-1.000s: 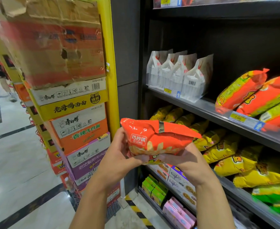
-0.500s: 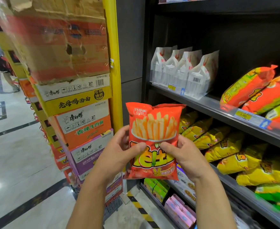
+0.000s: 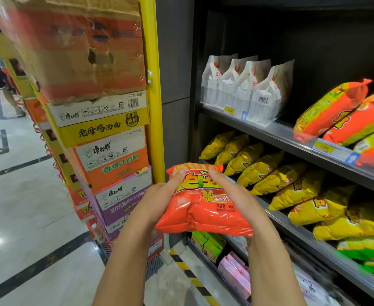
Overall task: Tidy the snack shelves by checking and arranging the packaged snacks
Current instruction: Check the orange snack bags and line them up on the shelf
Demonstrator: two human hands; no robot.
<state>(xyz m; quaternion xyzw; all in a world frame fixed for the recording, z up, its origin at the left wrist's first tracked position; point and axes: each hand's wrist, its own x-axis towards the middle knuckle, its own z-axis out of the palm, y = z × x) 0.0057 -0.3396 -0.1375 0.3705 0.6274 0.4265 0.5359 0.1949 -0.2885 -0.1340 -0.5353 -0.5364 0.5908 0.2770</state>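
Head view shows the red bag [image 3: 203,202] in both my hands, front face up and tipped toward me, out in the aisle just beside the shelf end and on no shelf yet. My left hand [image 3: 157,195] grips its left side, thumb on top near the far corner and fingers under; my right hand [image 3: 232,193] holds the right side the same way. I judge I am midway through checking it, with placing to come. The film looks slick and puffed, so a loose grip could let it slide to the floor, and a hard squeeze could crush what is inside or split a seam. The yellow bags [image 3: 292,188] lean in a tight row to the rim of the middle shelf [image 3: 327,246]; pushing mine in there could knock one off. The orange bags [image 3: 336,111] above look closer in colour, but I cannot tell if they match, so I could shelve it wrongly.
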